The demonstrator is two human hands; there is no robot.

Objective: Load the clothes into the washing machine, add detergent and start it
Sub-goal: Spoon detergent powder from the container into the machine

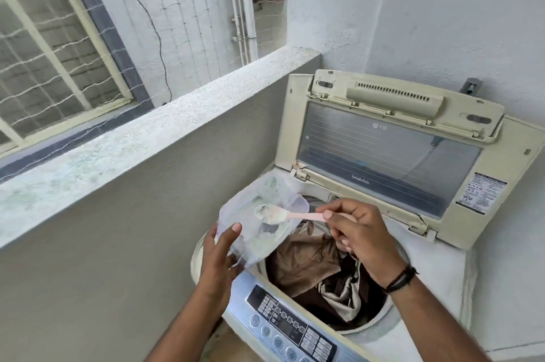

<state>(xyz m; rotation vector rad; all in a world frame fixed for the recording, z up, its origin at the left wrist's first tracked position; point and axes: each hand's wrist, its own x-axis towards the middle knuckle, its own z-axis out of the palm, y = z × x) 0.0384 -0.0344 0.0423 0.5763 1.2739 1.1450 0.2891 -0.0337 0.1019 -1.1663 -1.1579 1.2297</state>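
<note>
An LG logo, seen mirrored, stands on the raised lid (383,137) of the washing machine (436,279); its sticker (481,193) and control panel (290,323) print is too small to read.

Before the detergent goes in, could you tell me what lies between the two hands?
In the head view, the pink spoon, loaded with powder, spans from right hand into the container held by left hand.

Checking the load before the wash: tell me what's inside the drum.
Inside the drum: brown clothes and a pale satin-like cloth. The right hand and the detergent container cover part of the opening; anything beneath the clothes is hidden.
</note>
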